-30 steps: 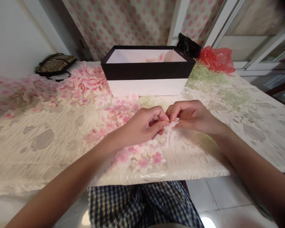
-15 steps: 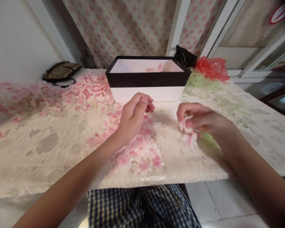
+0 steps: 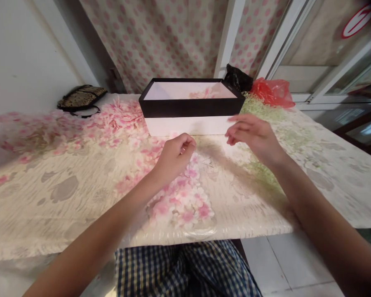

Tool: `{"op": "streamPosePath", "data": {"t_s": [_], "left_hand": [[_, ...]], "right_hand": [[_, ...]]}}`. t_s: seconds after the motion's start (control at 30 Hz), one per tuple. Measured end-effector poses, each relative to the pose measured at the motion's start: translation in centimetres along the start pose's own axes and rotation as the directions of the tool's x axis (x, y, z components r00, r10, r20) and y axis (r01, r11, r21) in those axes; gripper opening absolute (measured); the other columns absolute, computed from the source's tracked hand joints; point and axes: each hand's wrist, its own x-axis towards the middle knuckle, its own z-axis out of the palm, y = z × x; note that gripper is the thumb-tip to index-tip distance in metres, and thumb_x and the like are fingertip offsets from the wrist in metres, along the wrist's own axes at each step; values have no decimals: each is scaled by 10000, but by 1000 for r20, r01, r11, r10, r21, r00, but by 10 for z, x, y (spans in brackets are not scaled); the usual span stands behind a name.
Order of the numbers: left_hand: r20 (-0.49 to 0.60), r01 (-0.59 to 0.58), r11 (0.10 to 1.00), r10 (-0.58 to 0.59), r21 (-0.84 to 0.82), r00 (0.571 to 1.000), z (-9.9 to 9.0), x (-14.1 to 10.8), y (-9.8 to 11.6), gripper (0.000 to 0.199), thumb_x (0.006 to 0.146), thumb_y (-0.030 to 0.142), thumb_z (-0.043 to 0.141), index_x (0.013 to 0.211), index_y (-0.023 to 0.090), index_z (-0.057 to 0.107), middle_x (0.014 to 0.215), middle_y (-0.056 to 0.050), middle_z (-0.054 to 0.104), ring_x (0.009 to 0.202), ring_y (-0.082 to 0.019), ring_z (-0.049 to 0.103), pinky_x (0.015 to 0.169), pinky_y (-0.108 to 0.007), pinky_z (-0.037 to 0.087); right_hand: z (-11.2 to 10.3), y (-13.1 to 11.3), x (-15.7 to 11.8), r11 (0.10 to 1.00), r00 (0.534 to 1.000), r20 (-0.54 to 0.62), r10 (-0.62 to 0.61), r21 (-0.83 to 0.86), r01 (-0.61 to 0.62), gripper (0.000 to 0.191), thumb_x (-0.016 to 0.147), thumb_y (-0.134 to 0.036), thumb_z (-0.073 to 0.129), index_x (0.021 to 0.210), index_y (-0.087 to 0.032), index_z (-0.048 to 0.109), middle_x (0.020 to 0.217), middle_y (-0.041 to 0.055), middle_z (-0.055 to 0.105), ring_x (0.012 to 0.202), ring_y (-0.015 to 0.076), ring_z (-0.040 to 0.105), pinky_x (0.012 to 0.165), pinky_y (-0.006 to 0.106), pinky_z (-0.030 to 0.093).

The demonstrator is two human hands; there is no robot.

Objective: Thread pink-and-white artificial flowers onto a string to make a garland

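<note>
My left hand (image 3: 174, 156) is curled into a loose fist over the loose pink and white paper petals (image 3: 182, 202), just in front of a rectangular box (image 3: 190, 125). The box has a black upper band and a white lower part, with some pink petals inside. My right hand (image 3: 250, 134) hangs in the air close to the box's front right corner, fingers slightly apart and nothing visible in them. Neither hand touches the box.
A heap of pink petals (image 3: 120, 119) lies left of the box on the floral cloth-covered table (image 3: 250, 206). Green shredded filler (image 3: 262, 109), a red plastic bag (image 3: 272, 93) and a black bag (image 3: 238, 78) sit behind right. A patterned purse (image 3: 81, 99) lies back left.
My right hand has risen toward the box's front corner, and the pink-white petal piece it held is gone from view. My left hand has dropped slightly and curled shut.
</note>
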Motion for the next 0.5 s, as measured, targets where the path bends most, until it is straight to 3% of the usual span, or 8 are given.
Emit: {"op": "streamPosePath", "data": {"t_s": [0.07,0.17,0.23,0.33,0.5], "left_hand": [[99,-60,967,36,249,994,-1,-1,-4,109,852,194,481,864,157,582,885,-71,620,846,-209,578,752,-344,451],[236,-162,891,65,423,970,0,-2,-9,253,815,137,491,1050,139,585,1055,-123,605,1033,-275,538,897,-427,420],[287,-195,877,68,440,956,2,-3,-12,325,804,121,489,1116,152,572,1023,-109,619,1006,-272,548,901,-431,419],[280,-193,868,66,457,958,4,-2,-16,347,789,124,498,1122,173,579,909,-81,646,905,-262,570,850,-427,430],[204,-140,903,59,407,977,2,1,-21,157,759,164,548,875,187,653,698,-30,633,651,-187,569,633,-296,419]], "right_hand": [[1,4,-1,951,995,102,21,-309,11,94,758,-243,623,838,-198,642,725,23,637,630,159,593,627,314,474],[8,12,-3,793,975,222,-3,-593,138,135,773,-204,574,871,-181,663,835,58,647,692,171,581,670,323,450],[13,18,-5,753,950,311,-11,-623,213,177,778,-188,555,919,-194,662,882,62,642,730,176,581,685,317,437],[17,23,-7,768,912,410,10,-587,255,143,783,-177,530,860,-203,647,853,47,638,734,173,573,655,294,413],[17,18,-11,768,892,444,88,-600,223,157,781,-122,450,704,-198,563,691,1,597,619,139,520,556,263,351]]}}
